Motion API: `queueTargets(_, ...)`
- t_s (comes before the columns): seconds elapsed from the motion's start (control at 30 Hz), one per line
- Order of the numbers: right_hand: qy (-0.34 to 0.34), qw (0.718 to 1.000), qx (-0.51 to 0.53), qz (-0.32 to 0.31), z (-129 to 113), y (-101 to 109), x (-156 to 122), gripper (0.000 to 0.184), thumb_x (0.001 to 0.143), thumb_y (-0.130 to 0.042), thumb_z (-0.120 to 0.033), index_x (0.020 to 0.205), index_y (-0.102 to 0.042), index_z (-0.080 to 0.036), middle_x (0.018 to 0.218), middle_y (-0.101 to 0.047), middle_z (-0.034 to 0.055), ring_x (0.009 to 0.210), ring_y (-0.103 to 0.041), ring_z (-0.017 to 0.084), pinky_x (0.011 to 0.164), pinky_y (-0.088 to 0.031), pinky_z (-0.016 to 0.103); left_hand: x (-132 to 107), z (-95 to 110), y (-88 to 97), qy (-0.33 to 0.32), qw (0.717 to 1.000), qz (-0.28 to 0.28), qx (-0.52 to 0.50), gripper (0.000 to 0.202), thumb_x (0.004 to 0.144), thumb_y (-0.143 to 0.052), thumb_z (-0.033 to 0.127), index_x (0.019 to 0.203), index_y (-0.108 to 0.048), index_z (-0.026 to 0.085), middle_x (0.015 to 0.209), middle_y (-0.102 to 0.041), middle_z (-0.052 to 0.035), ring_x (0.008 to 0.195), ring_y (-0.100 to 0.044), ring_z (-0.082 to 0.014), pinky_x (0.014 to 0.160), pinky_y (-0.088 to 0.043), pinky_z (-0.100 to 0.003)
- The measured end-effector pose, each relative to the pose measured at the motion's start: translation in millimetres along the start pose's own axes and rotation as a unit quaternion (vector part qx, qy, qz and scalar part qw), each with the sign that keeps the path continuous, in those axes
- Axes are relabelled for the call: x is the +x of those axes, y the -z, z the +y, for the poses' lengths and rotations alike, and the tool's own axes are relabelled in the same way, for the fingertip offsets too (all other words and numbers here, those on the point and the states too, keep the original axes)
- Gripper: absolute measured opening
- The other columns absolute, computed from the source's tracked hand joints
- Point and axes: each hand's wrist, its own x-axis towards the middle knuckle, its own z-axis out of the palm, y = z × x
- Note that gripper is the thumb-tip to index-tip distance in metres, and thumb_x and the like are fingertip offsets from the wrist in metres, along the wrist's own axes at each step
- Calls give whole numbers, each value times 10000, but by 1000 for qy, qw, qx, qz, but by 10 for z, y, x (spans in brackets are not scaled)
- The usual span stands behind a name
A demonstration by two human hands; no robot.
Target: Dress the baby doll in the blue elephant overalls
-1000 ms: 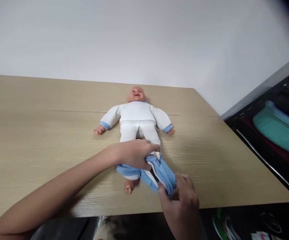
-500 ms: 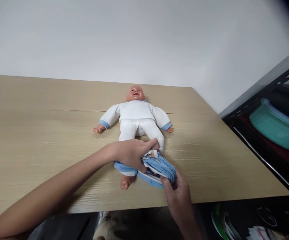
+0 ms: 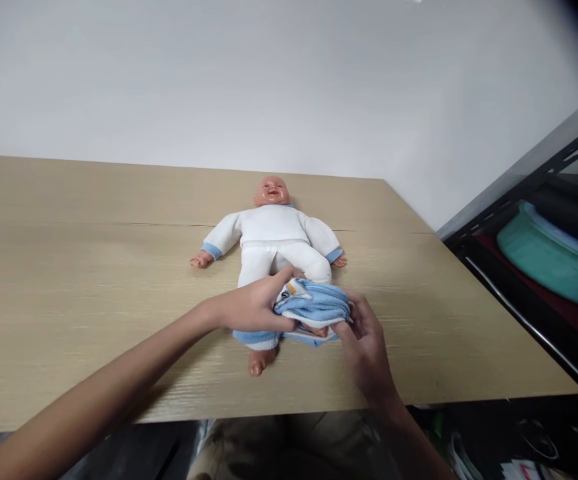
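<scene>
A baby doll (image 3: pixel 275 223) with white long-sleeved clothing and blue cuffs lies on its back, head away from me. Blue-and-white doll trousers (image 3: pixel 319 303) are bunched around its lower leg on the right side. My left hand (image 3: pixel 263 303) grips the bunched cloth at its left edge, thumb toward me and fingers on the far side. My right hand (image 3: pixel 366 333) pinches the right edge of the same cloth. Part of a doll foot shows inside the opening. On the left side, the doll's other foot (image 3: pixel 260 361) sticks out of a blue-and-white trouser leg.
The wooden table (image 3: pixel 93 267) meets a pale wall (image 3: pixel 193 87) at the back. A dark metal rack (image 3: pixel 529 193) on the right holds a green rounded item (image 3: pixel 553 257). Below the table's front edge are my legs and, at right, several papers (image 3: pixel 523 469).
Both my hands have moved up toward the doll's body with the bunched trouser cloth. The doll's leg on the right is more bent, and part of its foot shows in the opening.
</scene>
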Motion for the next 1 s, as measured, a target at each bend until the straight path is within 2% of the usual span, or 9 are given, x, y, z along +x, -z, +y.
queueTargets(0.2, -9, 999, 18, 37, -49, -143, 102, 274, 874, -667, -294, 1129, -595, -226, 961, -643, 1, 861, -622, 196, 796, -561, 319, 54, -43, -47, -6, 999, 14, -42, 626, 855, -763, 327, 1374, -433, 211, 1114, -662, -40, 1010, -685, -262, 867, -528, -376)
queueTargets(0.33, -40, 998, 13, 45, -106, -190, 93, 288, 864, -700, -360, 1105, -604, -235, 985, -664, 18, 895, -640, 217, 826, -575, 341, 90, -86, -76, -14, 999, 32, -6, 569, 816, -772, 296, 1301, -486, 212, 1061, -634, -18, 969, -659, -249, 860, -515, -379)
queueTargets(0.5, -89, 995, 16, 52, -81, -190, 79, 359, 860, -736, -473, 1105, -601, -249, 902, -701, 20, 814, -667, 242, 722, -590, 355, 120, -101, -121, -12, 997, 58, 39, 545, 772, -802, 296, 1233, -525, 208, 1046, -629, -25, 933, -635, -245, 815, -499, -371)
queueTargets(0.57, -81, 995, 7, 57, -20, -170, 76, 334, 865, -731, -449, 1101, -611, -246, 913, -707, 23, 831, -672, 241, 750, -600, 357, 110, -93, -129, -13, 998, 62, 25, 563, 764, -805, 272, 1238, -508, 205, 1031, -614, -15, 907, -620, -226, 813, -493, -362)
queueTargets(0.67, -34, 998, 21, 48, 83, -108, 64, 331, 904, -736, -408, 1167, -615, -248, 1046, -724, 42, 941, -691, 238, 850, -609, 361, 74, -92, -122, -12, 997, 67, -25, 560, 783, -797, 249, 1244, -482, 205, 982, -578, 14, 868, -596, -193, 815, -489, -345)
queueTargets(0.73, -4, 999, 37, 23, 135, -38, 52, 379, 925, -759, -396, 1243, -606, -258, 1134, -726, 55, 1016, -705, 241, 907, -604, 368, 51, -107, -109, -19, 997, 69, -42, 560, 790, -798, 241, 1255, -488, 206, 973, -565, 22, 865, -586, -185, 812, -485, -334)
queueTargets(0.8, 7, 999, 36, -29, 158, 55, 50, 384, 953, -764, -385, 1284, -611, -266, 1173, -731, 64, 1067, -713, 248, 955, -591, 379, 38, -130, -91, -29, 997, 65, -39, 514, 788, -792, 218, 1230, -530, 204, 993, -579, 14, 894, -587, -189, 819, -481, -329)
queueTargets(0.9, 6, 993, -8, -117, 140, 231, 107, 278, 994, -734, -379, 1235, -655, -266, 1138, -732, 63, 1060, -710, 254, 956, -574, 390, 35, -153, -52, -31, 998, 38, -24, 355, 782, -781, 190, 1084, -594, 199, 982, -618, 7, 905, -595, -193, 806, -474, -319)
queueTargets(1.0, -13, 974, -61, -219, 91, 405, 260, 268, 981, -753, -396, 1204, -682, -266, 1118, -733, 56, 1041, -708, 264, 923, -577, 397, 23, -136, -9, -19, 1000, 6, 1, 263, 807, -783, 211, 1003, -608, 199, 937, -650, 10, 847, -609, -189, 758, -474, -312)
